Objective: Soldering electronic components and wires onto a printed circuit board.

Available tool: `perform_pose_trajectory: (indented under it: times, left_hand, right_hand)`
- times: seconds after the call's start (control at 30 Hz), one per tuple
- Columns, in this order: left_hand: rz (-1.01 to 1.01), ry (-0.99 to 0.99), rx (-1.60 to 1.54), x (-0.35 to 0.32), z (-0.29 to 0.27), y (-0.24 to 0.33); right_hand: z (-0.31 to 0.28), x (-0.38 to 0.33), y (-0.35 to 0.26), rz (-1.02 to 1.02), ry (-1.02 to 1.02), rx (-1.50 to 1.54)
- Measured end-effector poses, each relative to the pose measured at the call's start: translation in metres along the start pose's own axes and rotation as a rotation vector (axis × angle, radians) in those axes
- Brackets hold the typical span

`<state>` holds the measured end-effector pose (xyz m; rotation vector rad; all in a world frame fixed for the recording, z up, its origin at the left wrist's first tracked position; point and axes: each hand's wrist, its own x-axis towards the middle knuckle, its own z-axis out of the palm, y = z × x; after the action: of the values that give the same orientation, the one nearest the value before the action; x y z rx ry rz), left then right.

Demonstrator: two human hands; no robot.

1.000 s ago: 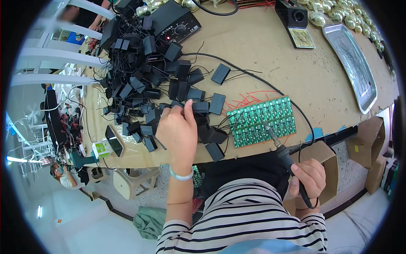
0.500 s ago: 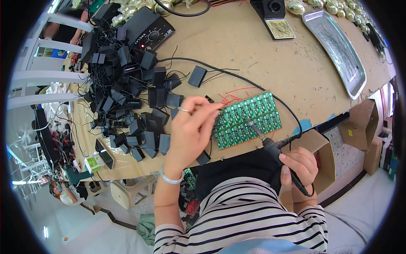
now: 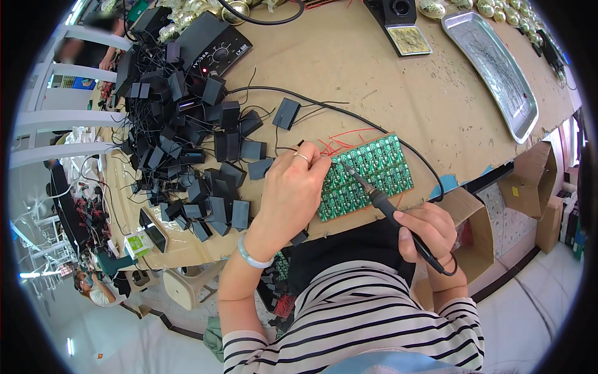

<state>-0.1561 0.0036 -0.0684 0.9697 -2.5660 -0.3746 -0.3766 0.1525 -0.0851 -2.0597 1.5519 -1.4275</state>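
Bench (image 3: 349, 68): loose black boxes (image 3: 193, 156) remain piled left. Green circuit panel (image 3: 381, 164) at near edge, finished joints unreadable. Left hand (image 3: 296, 190) at panel's left edge, can't tell if pinching; right hand (image 3: 430, 230) grips soldering iron (image 3: 385, 206), tip over panel.

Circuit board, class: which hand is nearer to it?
Left. The left hand is at the left edge of the circuit board; the right hand, gripping a soldering iron, is below the board's right end.
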Motion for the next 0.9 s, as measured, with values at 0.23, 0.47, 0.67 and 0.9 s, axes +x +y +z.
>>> perform_pose_trajectory:
  times: [0.23,0.47,0.67,0.9]
  left_hand:
    - [-0.109,0.018,-0.133,0.002,0.000,0.000]
    - [-0.133,-0.050,-0.153,0.007,0.000,0.001]
    - [-0.136,-0.092,-0.161,0.012,-0.003,0.003]
    - [-0.152,-0.145,-0.151,0.017,-0.006,0.004]
  right_hand:
    - [0.001,0.001,0.001,-0.009,-0.012,0.007]
    - [0.002,0.002,0.001,-0.009,-0.013,0.007]
    - [0.000,0.002,-0.001,-0.017,-0.024,-0.010]
    - [0.002,0.003,0.000,-0.016,-0.021,-0.008]
